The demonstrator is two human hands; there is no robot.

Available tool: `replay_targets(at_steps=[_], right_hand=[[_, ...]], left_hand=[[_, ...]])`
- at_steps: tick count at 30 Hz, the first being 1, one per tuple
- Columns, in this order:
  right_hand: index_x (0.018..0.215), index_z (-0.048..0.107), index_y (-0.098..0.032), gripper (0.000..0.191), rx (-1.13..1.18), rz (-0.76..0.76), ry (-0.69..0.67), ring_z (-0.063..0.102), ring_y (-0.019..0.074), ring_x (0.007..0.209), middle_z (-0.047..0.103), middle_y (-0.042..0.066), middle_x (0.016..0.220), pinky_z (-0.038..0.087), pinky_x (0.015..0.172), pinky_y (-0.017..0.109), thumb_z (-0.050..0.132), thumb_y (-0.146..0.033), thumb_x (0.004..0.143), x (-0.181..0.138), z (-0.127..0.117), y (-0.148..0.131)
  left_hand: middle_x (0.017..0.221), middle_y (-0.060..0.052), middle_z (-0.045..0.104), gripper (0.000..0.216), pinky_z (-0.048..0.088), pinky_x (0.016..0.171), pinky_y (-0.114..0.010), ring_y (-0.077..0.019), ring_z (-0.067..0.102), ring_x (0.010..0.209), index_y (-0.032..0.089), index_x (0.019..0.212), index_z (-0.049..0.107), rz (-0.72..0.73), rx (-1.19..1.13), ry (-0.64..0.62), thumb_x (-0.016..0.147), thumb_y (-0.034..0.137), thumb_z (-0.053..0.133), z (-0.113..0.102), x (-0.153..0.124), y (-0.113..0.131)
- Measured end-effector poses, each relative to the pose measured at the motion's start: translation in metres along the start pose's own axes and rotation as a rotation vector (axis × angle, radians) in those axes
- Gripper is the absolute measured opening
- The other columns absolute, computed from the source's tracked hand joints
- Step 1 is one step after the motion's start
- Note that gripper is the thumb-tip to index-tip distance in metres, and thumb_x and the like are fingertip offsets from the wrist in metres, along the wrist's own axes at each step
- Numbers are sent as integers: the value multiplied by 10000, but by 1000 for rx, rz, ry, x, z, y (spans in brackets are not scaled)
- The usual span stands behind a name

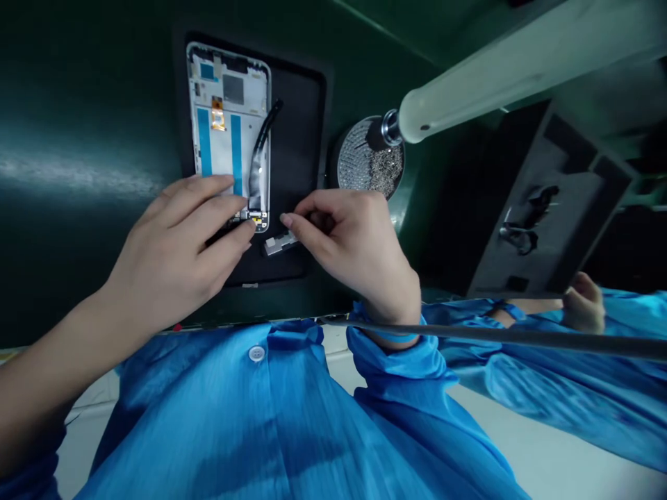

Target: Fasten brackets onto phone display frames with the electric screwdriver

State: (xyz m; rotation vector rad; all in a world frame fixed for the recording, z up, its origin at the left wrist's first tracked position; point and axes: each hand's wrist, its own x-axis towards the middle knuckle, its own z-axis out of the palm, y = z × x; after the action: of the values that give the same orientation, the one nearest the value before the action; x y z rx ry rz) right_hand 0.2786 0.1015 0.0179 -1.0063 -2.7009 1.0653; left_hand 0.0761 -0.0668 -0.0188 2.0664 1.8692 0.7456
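An opened phone frame [229, 118] with blue strips and a black flex cable lies face down on a dark mat [302, 139] on the green bench. My left hand [177, 250] rests on the frame's near end, fingers stretched flat over it. My right hand [354, 243] is closed in a pinch on a small silver metal part [278, 243], held just right of the frame's lower corner.
A round dish of tiny screws [369, 163] sits right of the mat, under a white tool body [500, 83]. A dark foam tray [547, 208] with black parts stands at the right. A co-worker's hand [586, 302] in blue sleeves is at the right edge.
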Motion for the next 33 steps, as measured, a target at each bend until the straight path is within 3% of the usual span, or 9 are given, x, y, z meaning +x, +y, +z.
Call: replay_targets(at_steps=[8, 23, 30, 33], right_hand=[[931, 805, -190, 108, -27, -71, -42, 601, 150, 728, 706, -5, 795, 428, 729, 340, 798, -236, 1028, 16, 4, -9], [908, 783, -245, 136, 164, 78, -212, 603, 153, 668, 786, 1, 823, 500, 613, 353, 751, -207, 1035, 28, -6, -8], [871, 787, -220, 151, 160, 59, -141, 643, 159, 698, 714, -7, 715, 466, 630, 319, 752, -160, 1006, 26, 1, -11], [907, 796, -196, 118, 102, 56, -89, 644, 149, 708, 723, -2, 746, 437, 633, 299, 747, -179, 1013, 22, 7, -14]], left_hand=[[1454, -14, 766, 243, 468, 1369, -651, -349, 582, 1593, 259, 1167, 802, -109, -122, -79, 1161, 278, 560, 2, 5, 2], [1476, 5, 758, 234, 581, 1265, -622, -346, 641, 1532, 324, 1232, 795, -6, -100, 49, 1098, 251, 617, 16, -4, -5], [1435, 22, 776, 258, 586, 1275, -650, -357, 643, 1529, 366, 1228, 813, -70, -158, 15, 1061, 246, 658, 17, -6, -5], [1430, 7, 781, 272, 618, 1250, -634, -360, 670, 1499, 359, 1233, 814, -2, -120, 67, 1040, 213, 690, 17, -8, -6]])
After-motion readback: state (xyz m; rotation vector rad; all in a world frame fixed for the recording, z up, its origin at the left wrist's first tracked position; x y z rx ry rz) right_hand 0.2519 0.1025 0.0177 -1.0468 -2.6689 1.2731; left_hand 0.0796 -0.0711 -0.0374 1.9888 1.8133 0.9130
